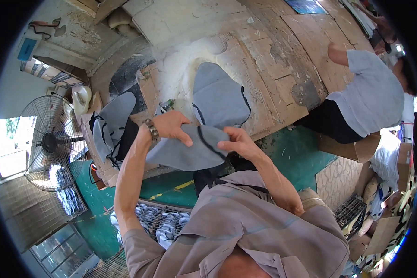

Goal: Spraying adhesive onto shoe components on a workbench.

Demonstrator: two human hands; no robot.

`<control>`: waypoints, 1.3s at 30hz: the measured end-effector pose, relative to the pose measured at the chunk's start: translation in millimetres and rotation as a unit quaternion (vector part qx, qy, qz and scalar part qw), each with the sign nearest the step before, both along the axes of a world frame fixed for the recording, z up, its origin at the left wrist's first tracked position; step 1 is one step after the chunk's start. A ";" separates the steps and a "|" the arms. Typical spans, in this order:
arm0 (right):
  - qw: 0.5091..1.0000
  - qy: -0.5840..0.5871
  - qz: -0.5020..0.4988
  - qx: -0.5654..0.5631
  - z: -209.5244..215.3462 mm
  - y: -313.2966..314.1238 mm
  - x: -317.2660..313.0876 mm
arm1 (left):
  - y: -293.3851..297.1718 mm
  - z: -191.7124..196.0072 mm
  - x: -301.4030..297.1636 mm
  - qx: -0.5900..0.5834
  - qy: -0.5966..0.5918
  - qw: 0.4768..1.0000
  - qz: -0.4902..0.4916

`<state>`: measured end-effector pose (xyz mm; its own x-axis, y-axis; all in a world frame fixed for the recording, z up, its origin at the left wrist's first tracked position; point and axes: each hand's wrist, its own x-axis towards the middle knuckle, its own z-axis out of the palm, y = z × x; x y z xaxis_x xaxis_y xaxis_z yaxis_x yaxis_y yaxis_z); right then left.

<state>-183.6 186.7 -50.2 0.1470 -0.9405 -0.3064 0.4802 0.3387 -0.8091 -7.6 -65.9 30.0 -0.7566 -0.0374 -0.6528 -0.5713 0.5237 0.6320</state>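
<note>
Grip is closed on both sides: the left hand (170,126) pinches the held grey piece (180,155) at its 11 o'clock edge, thumb on top, and the right hand (241,142) pinches near 2 o'clock, beside the dark strip (204,139). It sits before the torso, at the 6 o'clock edge of the surface (292,51). Its 7 o'clock end hangs unpinched, so it could sag or fold; uneven pull might skew the strip. Whitish powder (178,76) around the flat grey piece (220,90), at 1 o'clock, could smudge cloth.
</note>
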 end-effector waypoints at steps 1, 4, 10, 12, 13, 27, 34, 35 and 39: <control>0.997 -0.015 -0.071 0.012 -10.1 8.8 -2.7 | -9.0 -5.7 0.2 0.050 -0.009 0.999 0.017; 0.979 0.003 -0.200 0.039 -41.6 29.3 -9.7 | -43.5 -24.6 -0.6 -0.030 -0.051 0.998 0.000; 0.942 -0.029 -0.325 0.076 -91.8 39.0 -15.3 | -79.6 -91.2 -58.9 -0.034 0.122 0.983 0.136; 0.929 -0.024 -0.360 0.088 -100.1 36.2 -23.7 | -82.2 -113.4 -89.3 -0.069 0.141 0.959 0.237; 0.911 -0.022 -0.397 0.111 -102.9 33.9 -29.3 | -82.9 -123.9 -106.6 -0.097 0.163 0.950 0.249; 0.765 0.472 -0.405 0.169 -76.1 -41.1 -74.5 | -71.3 -196.7 -173.1 -0.372 0.324 0.823 0.282; 0.615 0.757 -0.164 -0.153 -24.0 -104.0 -1.1 | -84.2 -210.9 -177.3 -0.368 0.290 0.824 0.318; 0.578 0.801 -0.087 -0.130 -23.4 -113.8 9.3 | -86.1 -207.8 -173.8 -0.374 0.259 0.833 0.315; 0.562 0.816 -0.085 -0.108 -29.5 -120.5 27.2 | -76.0 -197.5 -133.3 -0.314 0.250 0.791 0.462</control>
